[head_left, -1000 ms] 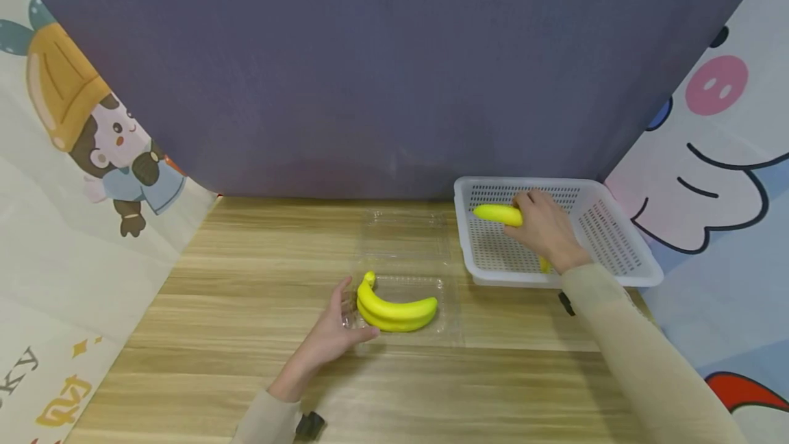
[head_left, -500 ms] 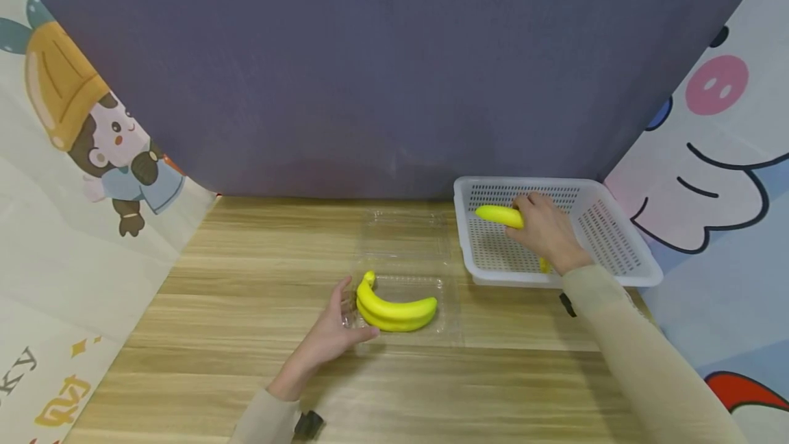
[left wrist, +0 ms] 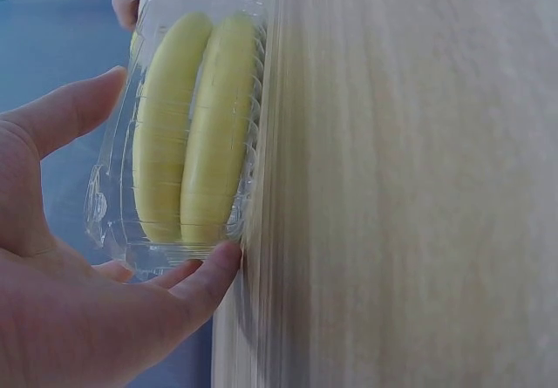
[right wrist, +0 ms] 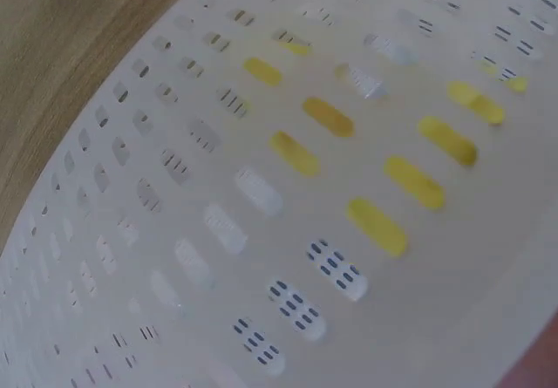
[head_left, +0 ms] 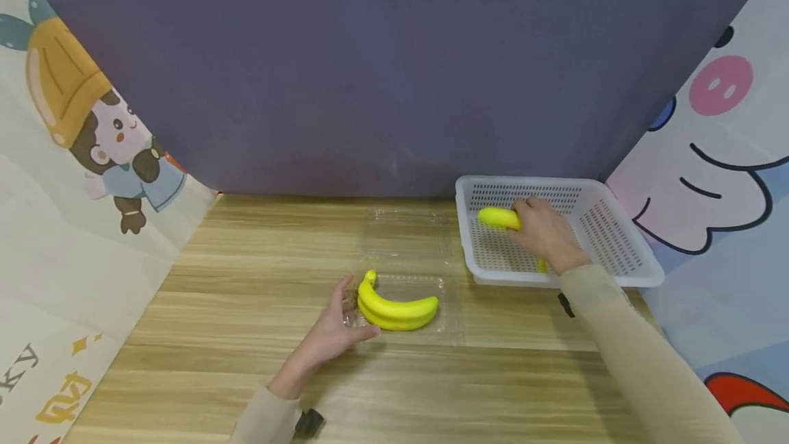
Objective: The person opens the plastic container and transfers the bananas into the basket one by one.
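Banana (head_left: 496, 218) gripped in right hand (head_left: 544, 230), arm (head_left: 629, 341) outstretched over basket (head_left: 607, 231), left hand (head_left: 335, 329) spread around end of container (head_left: 409, 286)

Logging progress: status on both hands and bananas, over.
Left hand touching clear container, two bananas inside, lid open. Right hand gripping another banana at white basket. In the way: basket wall, between held banana and container.

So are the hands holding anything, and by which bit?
The right hand holds a banana, its left end sticking out; the exact grip is hidden. The left hand seems only to touch the left end of the clear box.
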A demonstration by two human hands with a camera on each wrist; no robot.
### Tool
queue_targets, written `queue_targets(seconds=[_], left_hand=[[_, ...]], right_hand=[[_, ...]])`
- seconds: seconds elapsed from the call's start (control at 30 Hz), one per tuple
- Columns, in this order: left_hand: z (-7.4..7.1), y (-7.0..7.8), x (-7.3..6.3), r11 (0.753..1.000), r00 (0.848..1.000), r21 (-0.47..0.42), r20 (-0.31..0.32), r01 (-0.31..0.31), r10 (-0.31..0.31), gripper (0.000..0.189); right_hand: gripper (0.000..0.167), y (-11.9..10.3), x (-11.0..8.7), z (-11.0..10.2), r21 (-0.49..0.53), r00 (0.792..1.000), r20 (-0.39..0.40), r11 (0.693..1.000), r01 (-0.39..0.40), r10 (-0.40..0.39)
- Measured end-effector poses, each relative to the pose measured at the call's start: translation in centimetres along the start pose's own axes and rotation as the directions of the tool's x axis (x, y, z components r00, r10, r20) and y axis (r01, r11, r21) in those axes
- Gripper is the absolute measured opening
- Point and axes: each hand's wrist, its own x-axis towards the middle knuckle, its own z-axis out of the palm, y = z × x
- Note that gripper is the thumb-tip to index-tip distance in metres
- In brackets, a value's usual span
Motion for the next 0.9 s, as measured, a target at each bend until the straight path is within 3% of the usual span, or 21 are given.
queue_targets(seconds=[0.23,0.67,0.9], left_hand=[[0.0,0.1,-0.1,1.0,1.0,-0.004,0.0,0.007,-0.007,0.118],[0.0,-0.2,0.0,1.0,1.0,0.004,0.002,-0.006,0.006,0.118],[0.0,-0.2,-0.1,1.0,1.0,0.0,-0.003,-0.001,0.001,0.118]], right_hand=[[0.052,-0.3,-0.1,0.4,0.003,0.998,0.059,1.0,0.01,-0.01],[0.053,-1.6,-0.4,-0.1,0.017,0.996,0.0,0.996,0.086,-0.086],[0.043,-1.9,-0.7,-0.5,0.031,0.993,-0.038,0.993,0.116,-0.115]])
